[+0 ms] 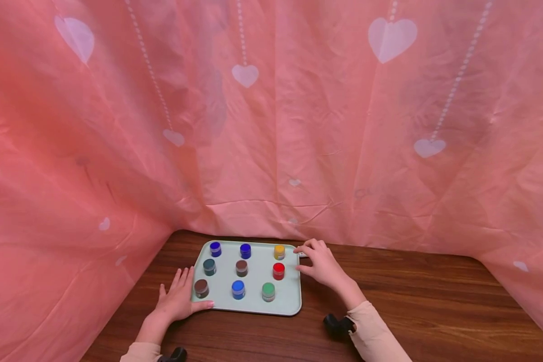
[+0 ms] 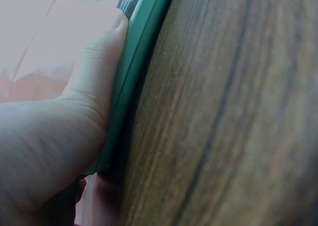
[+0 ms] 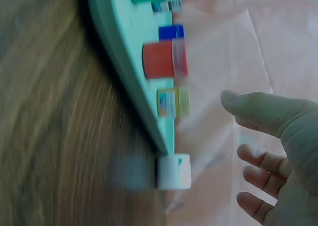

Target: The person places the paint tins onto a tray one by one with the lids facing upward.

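Note:
A pale green tray (image 1: 253,307) lies on the wooden table and bears several small paint pots in rows. My left hand (image 1: 175,300) rests along the tray's left edge, fingers spread and straight, thumb over the near left corner. In the left wrist view the thumb (image 2: 94,62) lies along the tray's rim (image 2: 131,67). My right hand (image 1: 322,265) hovers at the tray's right edge, thumb and fingers apart, holding nothing. Beside it, just off the tray's far right corner, stands a white pot (image 3: 174,171). The yellow pot (image 1: 279,252) and red pot (image 1: 278,271) are the nearest on the tray.
Other pots on the tray are dark blue (image 1: 246,251), dark green (image 1: 209,267), brown (image 1: 242,268), bright blue (image 1: 238,289) and green (image 1: 268,291). A pink curtain (image 1: 307,151) with hearts hangs behind and at both sides. Bare wood table (image 1: 425,296) extends right of the tray.

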The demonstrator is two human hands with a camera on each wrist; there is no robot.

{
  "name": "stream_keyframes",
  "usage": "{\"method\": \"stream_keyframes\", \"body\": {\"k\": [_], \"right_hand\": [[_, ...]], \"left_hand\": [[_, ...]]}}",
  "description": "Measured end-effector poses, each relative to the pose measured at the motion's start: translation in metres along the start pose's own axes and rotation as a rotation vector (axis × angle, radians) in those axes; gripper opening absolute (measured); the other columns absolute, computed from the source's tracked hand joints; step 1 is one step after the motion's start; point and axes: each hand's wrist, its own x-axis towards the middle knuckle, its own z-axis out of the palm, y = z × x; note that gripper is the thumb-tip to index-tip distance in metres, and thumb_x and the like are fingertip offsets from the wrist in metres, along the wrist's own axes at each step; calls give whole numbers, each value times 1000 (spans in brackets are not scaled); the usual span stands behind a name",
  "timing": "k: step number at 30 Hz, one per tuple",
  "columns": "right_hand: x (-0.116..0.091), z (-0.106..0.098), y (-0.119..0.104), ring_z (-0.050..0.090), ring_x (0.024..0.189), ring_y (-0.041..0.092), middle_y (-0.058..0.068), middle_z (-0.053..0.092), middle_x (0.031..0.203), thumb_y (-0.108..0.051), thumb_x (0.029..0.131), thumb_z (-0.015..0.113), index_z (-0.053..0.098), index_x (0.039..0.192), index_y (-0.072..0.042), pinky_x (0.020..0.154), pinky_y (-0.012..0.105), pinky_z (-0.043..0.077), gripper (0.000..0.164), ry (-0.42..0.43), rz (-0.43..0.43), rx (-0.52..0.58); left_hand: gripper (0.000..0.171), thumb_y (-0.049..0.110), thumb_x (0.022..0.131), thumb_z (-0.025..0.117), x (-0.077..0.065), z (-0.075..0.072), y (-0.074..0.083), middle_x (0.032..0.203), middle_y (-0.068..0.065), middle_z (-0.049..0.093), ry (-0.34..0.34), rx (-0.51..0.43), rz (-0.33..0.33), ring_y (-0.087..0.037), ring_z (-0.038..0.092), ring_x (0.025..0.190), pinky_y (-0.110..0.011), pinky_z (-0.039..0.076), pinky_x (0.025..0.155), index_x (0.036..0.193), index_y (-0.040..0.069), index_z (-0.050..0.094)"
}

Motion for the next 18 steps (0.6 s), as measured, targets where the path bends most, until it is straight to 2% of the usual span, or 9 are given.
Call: {"method": "stream_keyframes", "body": {"k": [7, 18], "right_hand": [[7, 3, 20, 47, 99, 27, 10, 58, 108, -21, 78, 82, 70, 114, -9, 84, 47, 39, 40, -6, 59, 16], [22, 8, 39, 46, 103, 31, 13, 57, 110, -21, 79, 81, 68, 115, -11, 85, 51, 40, 40, -44, 120, -38]], "left_hand": [[131, 78, 67, 66, 2, 0, -2, 157, -31, 19, -10, 2, -6, -48, 9, 148, -80, 5, 105, 154, -5, 15], [131, 79, 67, 66, 2, 0, -2, 158, -31, 17, -19, -4, -5, -47, 8, 149, -80, 4, 105, 154, -4, 14]]}}
